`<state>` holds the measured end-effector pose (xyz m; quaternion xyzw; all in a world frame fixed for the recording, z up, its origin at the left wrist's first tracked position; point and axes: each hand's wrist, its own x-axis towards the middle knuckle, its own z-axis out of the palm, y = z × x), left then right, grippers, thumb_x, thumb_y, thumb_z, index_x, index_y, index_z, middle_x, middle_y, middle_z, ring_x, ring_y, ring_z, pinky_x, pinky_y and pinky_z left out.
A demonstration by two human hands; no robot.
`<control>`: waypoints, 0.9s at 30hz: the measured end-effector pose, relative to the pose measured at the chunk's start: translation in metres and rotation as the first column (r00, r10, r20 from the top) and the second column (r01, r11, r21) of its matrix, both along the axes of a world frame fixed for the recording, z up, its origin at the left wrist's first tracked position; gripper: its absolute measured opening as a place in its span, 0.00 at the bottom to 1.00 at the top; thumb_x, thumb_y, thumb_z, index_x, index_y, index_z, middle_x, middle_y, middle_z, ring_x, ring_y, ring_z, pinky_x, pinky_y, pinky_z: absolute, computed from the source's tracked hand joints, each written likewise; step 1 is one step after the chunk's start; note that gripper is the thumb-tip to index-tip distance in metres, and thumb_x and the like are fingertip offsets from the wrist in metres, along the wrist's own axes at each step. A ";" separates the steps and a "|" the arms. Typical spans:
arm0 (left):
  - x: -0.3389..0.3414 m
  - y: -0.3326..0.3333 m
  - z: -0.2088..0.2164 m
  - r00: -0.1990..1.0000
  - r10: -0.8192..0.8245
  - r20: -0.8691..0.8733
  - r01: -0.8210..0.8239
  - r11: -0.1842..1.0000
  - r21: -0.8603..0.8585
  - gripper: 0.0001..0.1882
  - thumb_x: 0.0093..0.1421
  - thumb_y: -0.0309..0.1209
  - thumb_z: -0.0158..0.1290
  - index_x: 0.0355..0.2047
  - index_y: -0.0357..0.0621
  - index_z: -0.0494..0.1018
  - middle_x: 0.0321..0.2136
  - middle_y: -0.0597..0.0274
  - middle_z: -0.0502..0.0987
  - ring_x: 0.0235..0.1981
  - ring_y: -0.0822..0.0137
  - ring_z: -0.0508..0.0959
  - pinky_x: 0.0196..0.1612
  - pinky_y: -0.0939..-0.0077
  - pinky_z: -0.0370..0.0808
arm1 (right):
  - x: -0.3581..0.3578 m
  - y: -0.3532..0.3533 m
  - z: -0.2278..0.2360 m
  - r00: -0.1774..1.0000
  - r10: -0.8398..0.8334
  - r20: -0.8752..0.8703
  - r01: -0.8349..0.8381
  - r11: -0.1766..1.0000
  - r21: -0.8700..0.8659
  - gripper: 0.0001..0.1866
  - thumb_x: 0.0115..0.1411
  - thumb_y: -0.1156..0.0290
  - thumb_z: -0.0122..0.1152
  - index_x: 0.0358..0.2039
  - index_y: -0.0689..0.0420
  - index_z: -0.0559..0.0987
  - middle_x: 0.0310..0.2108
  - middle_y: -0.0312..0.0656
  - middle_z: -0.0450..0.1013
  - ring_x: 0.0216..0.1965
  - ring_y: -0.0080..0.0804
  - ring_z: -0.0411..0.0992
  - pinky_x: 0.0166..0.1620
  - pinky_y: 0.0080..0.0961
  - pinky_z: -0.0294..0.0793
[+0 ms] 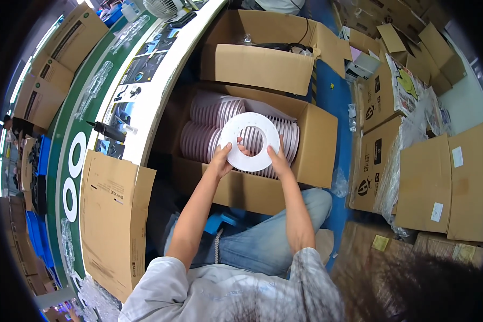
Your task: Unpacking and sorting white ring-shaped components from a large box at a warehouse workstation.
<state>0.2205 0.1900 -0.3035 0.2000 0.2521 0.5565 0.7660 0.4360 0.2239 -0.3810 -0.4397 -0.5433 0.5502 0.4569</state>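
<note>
Above an open carton (317,146) of stacked rings, a person in the head view grips a flat white ring (249,119) with two bare hands, the left hand (221,160) closed on its near left edge and the right hand (277,160) on its near right edge. The hands are apart from each other, the ring bridging them, and fingertips (243,148) show through its round hole; whether it touches the stacks below cannot be told. Inside the carton, pale rings (197,142), some pinkish, stand on edge in close rows. Just beyond the carton, a second box (257,67) gapes open with dark items (276,46) inside. Along the carton's left side runs a white counter (158,86) bearing a black pen-shaped tool (108,130); farther left of it, two loose rings (70,199) lie on a green surface (115,59). Left of the carton and nearer the person is a brown cardboard piece (110,225). Right of the carton, past blue floor (323,91), brown boxes (373,172) stand beside clear plastic wrap (389,182), while on its near side bends a jeans-clad leg (268,236)
</note>
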 end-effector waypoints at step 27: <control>-0.057 -0.045 0.272 -0.415 0.603 -0.681 0.109 0.776 0.621 0.21 0.44 0.24 0.53 0.40 0.41 0.61 0.29 0.48 0.71 0.31 0.45 0.75 0.33 0.53 0.72 | -0.048 -0.024 0.037 0.707 0.145 -0.692 -0.434 0.862 -0.263 0.32 0.64 0.47 0.42 0.61 0.56 0.57 0.56 0.50 0.62 0.51 0.42 0.66 0.50 0.37 0.69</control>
